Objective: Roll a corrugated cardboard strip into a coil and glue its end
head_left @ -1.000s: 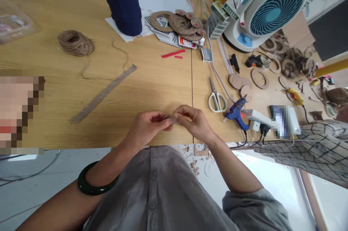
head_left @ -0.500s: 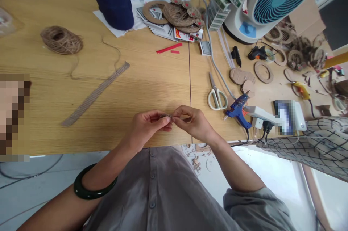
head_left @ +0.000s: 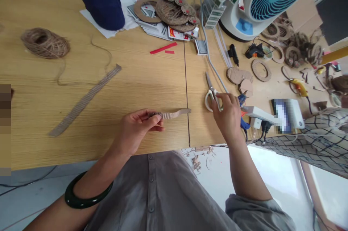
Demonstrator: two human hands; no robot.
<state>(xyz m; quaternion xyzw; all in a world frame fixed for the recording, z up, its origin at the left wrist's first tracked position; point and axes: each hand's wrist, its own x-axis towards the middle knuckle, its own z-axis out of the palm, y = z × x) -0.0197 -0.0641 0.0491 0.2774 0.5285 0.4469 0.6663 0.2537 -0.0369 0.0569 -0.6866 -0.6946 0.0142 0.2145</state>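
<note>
My left hand (head_left: 138,126) pinches a narrow strip of corrugated cardboard (head_left: 176,113) between thumb and fingers. The strip's free end points right, over the dark seam in the table; its other end is hidden in my fingers. At the right, my right hand (head_left: 228,115) has its thumb and fingers closed around one white handle of the scissors (head_left: 208,101). The scissors still lie on the table, with their blades pointing away from me. Just beyond that hand, a blue glue gun (head_left: 241,99) is partly covered by it. A longer corrugated strip (head_left: 87,99) lies on the left.
A ball of twine (head_left: 45,43) sits at the left with a loose tail. Red paper strips (head_left: 163,47), cardboard rings (head_left: 261,70) and a fan (head_left: 241,21) are farther back. A power strip (head_left: 259,114) and cables lie right of my hand, near a phone (head_left: 282,115).
My right hand has left the small strip and moved right to the scissors. The strip now stretches out from my left hand, which stays nearly in place. The view has shifted slightly.
</note>
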